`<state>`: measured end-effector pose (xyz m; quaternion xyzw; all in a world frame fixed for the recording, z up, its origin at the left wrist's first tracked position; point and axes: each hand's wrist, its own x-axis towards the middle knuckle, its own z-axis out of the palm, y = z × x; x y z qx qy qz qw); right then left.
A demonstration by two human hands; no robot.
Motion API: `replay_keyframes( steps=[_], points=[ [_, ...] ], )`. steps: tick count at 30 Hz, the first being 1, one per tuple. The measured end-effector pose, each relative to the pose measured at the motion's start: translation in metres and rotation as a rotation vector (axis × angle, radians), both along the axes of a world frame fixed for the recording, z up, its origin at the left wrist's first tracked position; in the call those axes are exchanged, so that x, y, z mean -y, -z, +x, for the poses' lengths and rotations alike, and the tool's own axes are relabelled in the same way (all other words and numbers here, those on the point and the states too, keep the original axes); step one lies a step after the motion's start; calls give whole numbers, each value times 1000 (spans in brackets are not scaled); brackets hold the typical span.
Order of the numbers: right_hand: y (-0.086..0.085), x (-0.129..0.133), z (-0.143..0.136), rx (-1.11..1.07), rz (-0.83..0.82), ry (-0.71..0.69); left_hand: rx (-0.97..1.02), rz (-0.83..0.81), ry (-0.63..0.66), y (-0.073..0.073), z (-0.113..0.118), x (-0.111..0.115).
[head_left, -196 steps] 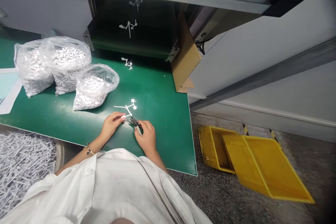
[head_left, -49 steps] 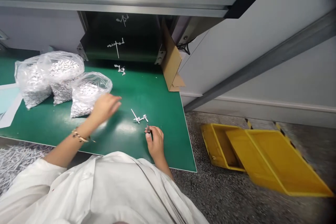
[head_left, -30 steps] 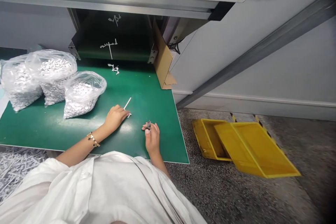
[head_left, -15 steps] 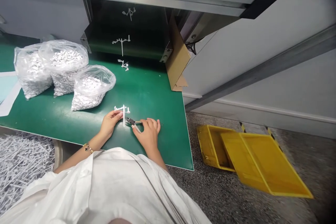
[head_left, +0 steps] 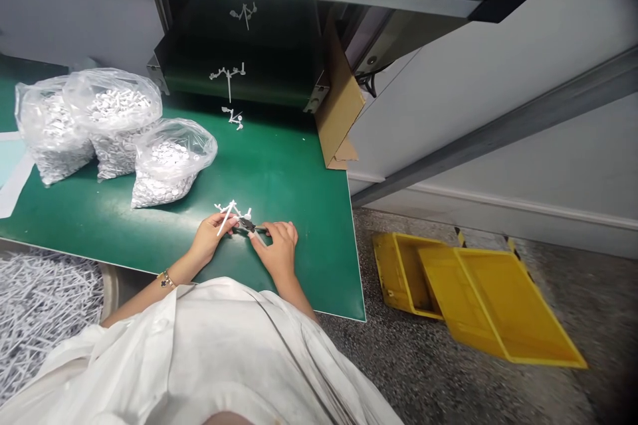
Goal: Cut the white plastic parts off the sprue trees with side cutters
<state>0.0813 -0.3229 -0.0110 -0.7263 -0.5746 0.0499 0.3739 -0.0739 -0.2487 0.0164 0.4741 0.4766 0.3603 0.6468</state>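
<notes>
Near the front of the green table [head_left: 279, 176], my left hand [head_left: 208, 239] pinches a white plastic sprue [head_left: 226, 216] with small molded parts on its branches. Its long stem slants down to the left. My right hand [head_left: 278, 249] is wrapped around a pair of cutting pliers [head_left: 254, 231]. The dark jaws lie at the right side of the sprue, close to my left fingertips; whether they bite on a branch I cannot tell.
Clear bags of small white parts [head_left: 167, 176] stand at the left. More sprues [head_left: 232, 117] lie on the table and the dark conveyor [head_left: 199, 46] behind. A cardboard piece [head_left: 341, 113] borders the right. Yellow bins [head_left: 498, 305] sit on the floor; white stems [head_left: 50, 319] fill a container lower left.
The sprue has turned in my left hand, its stem going from upright to slanted. The pliers have shifted slightly left, their jaws now against the sprue's right side.
</notes>
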Motion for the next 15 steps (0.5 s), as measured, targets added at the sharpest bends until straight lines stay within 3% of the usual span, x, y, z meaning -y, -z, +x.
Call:
replay_keyframes(
  steps=[15],
  points=[
    [2,-1,0,29,-4,-11,-24,31,17,-5,-3,1]
  ],
)
